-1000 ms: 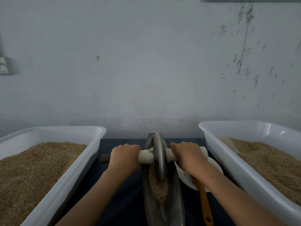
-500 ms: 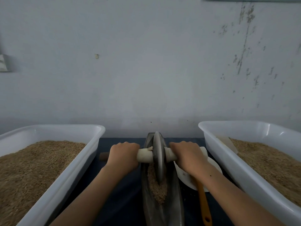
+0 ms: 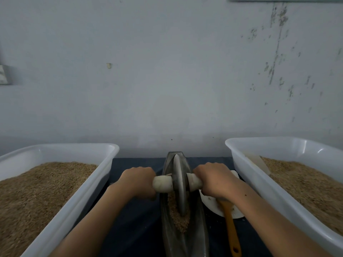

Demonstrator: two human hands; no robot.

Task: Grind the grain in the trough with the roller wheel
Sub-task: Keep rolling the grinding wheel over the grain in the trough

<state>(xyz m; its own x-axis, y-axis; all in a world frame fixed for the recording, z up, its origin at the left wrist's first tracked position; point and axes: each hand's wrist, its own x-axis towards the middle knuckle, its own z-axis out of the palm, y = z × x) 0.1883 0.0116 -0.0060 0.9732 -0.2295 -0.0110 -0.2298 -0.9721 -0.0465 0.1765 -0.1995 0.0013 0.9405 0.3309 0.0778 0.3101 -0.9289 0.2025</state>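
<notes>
Grey roller wheel (image 3: 179, 184) upright in grain (image 3: 181, 222); trough (image 3: 196, 236) dull metal

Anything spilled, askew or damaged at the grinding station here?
Nothing stands out. The grey metal roller wheel sits upright in the dark metal trough, the brown grain stays inside, and both hands grip the pale axle.

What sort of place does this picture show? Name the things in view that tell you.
Probably a plain grain-processing workroom, not a home kitchen. Two large white plastic tubs hold heaps of grain, a metal grinding trough with a roller wheel stands between them, and the wall behind is bare and scuffed.
</notes>
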